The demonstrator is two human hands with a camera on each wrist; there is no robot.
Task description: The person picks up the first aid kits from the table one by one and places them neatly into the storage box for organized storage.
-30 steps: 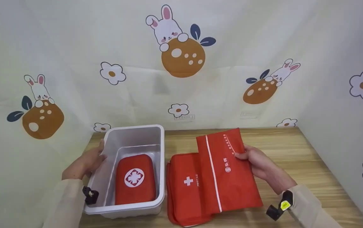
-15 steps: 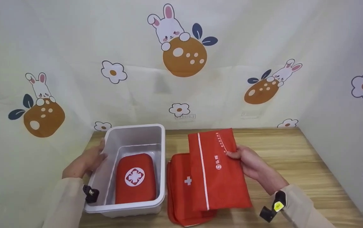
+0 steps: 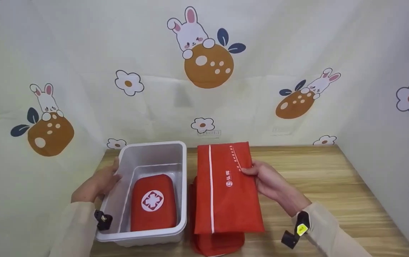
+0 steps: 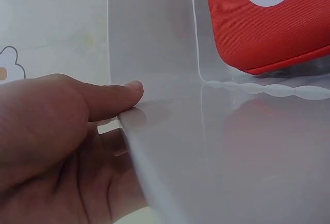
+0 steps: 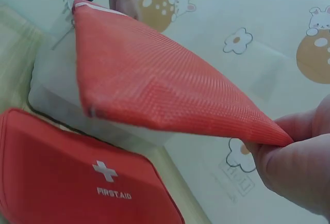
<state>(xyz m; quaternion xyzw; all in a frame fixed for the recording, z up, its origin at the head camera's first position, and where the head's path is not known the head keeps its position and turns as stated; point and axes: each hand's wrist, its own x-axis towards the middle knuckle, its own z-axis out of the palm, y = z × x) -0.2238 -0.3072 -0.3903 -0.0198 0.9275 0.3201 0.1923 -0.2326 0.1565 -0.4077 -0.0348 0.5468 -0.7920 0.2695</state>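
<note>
A flat red pouch (image 3: 225, 189) is pinched at its right edge by the right hand (image 3: 267, 180) and held above the red first-aid bag (image 3: 218, 242) on the wooden table (image 3: 318, 178), while the left wall of the clear plastic bin (image 3: 147, 150), in which a red hard case (image 3: 153, 202) lies, is clasped by the left hand (image 3: 95, 184), thumb inside. Held by one edge only, the pouch could sag or slip, or catch the bin's rim. The "FIRST AID" lettering on the bag (image 5: 77, 182) is shown only by the right wrist view, the thumb (image 4: 111, 97) over the rim only by the left wrist view.
</note>
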